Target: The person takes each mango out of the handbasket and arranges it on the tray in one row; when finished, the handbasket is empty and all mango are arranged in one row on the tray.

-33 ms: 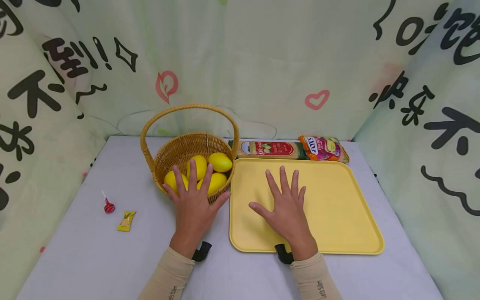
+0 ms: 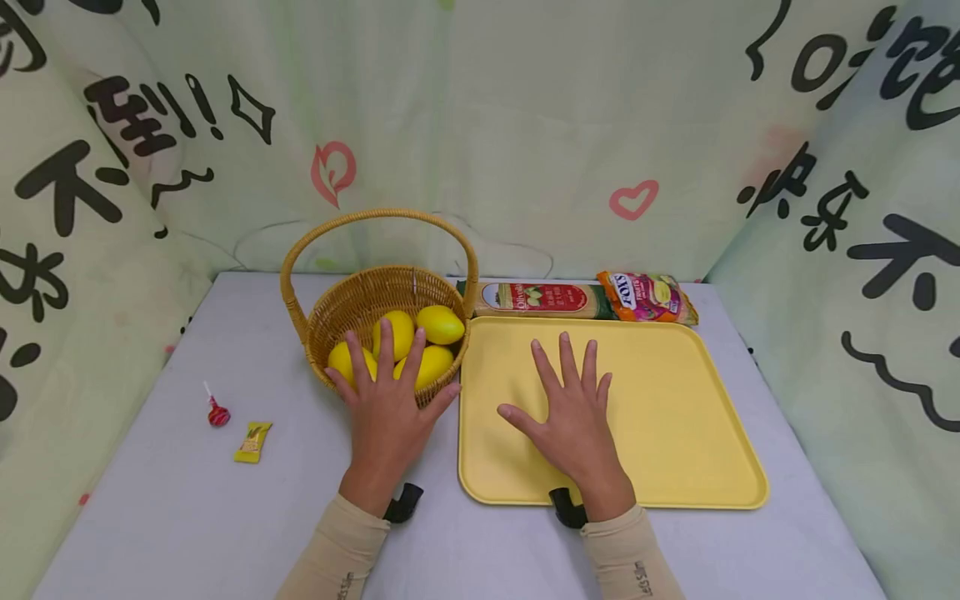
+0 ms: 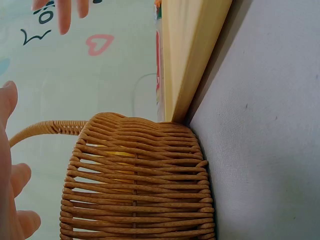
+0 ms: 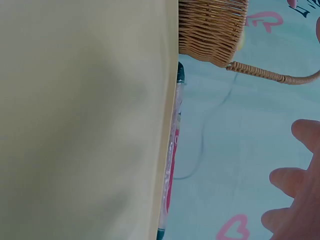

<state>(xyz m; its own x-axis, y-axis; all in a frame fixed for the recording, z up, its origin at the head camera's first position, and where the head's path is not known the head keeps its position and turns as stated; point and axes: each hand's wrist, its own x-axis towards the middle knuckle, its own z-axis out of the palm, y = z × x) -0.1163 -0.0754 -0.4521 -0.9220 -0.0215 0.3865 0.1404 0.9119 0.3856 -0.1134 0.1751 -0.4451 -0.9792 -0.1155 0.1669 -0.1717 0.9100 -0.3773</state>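
My left hand [image 2: 390, 417] spreads its fingers in front of the wicker basket [image 2: 337, 308], overlapping its near side in the head view and holding nothing. Several lemons [image 2: 441, 324] lie inside that basket, partly hidden by the fingers. Over the left half of a yellow tray [image 2: 675, 417], my right hand [image 2: 573, 425] also has its fingers spread, with nothing in them. In the left wrist view, the woven basket side [image 3: 135, 185] stands close to the tray's edge [image 3: 200, 45]. The tray surface [image 4: 75, 125] fills much of the right wrist view.
Behind the tray lie a long packet with a red label [image 2: 543, 297] and a colourful snack bag [image 2: 651, 297]. On the left of the table [image 2: 150, 517] are a red lollipop [image 2: 218, 414] and a yellow wrapped candy [image 2: 253, 442]. A printed cloth [image 2: 480, 142] hangs around the table.
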